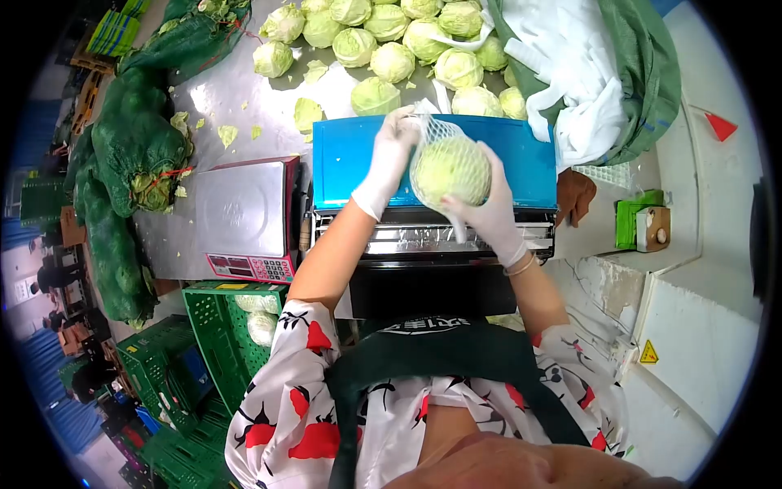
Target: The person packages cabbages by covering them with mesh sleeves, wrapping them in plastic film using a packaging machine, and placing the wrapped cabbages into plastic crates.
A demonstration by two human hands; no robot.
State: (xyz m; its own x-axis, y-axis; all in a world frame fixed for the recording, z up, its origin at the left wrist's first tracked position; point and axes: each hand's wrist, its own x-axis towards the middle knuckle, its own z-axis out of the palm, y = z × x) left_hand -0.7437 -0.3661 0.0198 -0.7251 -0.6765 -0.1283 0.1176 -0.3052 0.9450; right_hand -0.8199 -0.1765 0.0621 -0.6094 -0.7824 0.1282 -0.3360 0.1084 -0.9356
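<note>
A pale green cabbage (450,169) in a white foam mesh net is held up over the blue-topped machine (350,159). Gloved in white, my right hand (491,210) wraps round the cabbage from the right and below. At its upper left, my left hand (394,147), also gloved, has its fingers closed on the gathered end of the foam net (423,118). A strip of the net hangs below the cabbage by my right hand. Beneath my hands runs the machine's shiny metal front (407,238).
Many loose cabbages (391,61) lie behind the machine. White foam nets (570,73) spill from a green sack (652,81) at right. A scale (244,208) stands at left, near full green mesh sacks (138,138). A green crate (220,326) holds wrapped cabbages.
</note>
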